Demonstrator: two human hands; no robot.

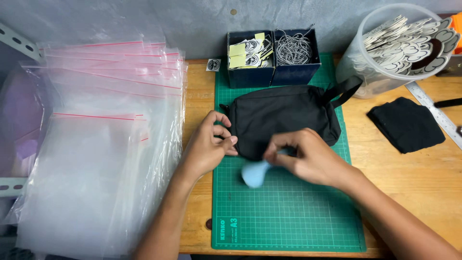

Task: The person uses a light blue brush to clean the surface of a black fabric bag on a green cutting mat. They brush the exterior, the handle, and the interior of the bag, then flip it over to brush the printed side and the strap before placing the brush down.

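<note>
A wooden table (pixel 414 183) carried a green mat (pixel 288 212), and everything else sat in relation to that mat. To its left lay a big stack of clear bags (pixel 101 159) with pink strips, spilling over the table's edge. A black pouch (pixel 284 118) lay across the mat's upper half, its strap reaching off the mat's right edge. Right of the mat's top corner stood a clear tub (pixel 365 72) of flat round tags, and a folded black cloth (pixel 406 124) lay to the mat's right. Two dark boxes (pixel 272 70) sat on the mat's top edge, one with yellow slips, one with ball chains. The left hand (pixel 207 147) rested on the mat, fingers curled against the pouch's left end. The right hand (pixel 308 156) pinched a pale blue item (pixel 253 174), blurred, at the pouch's lower edge.
</note>
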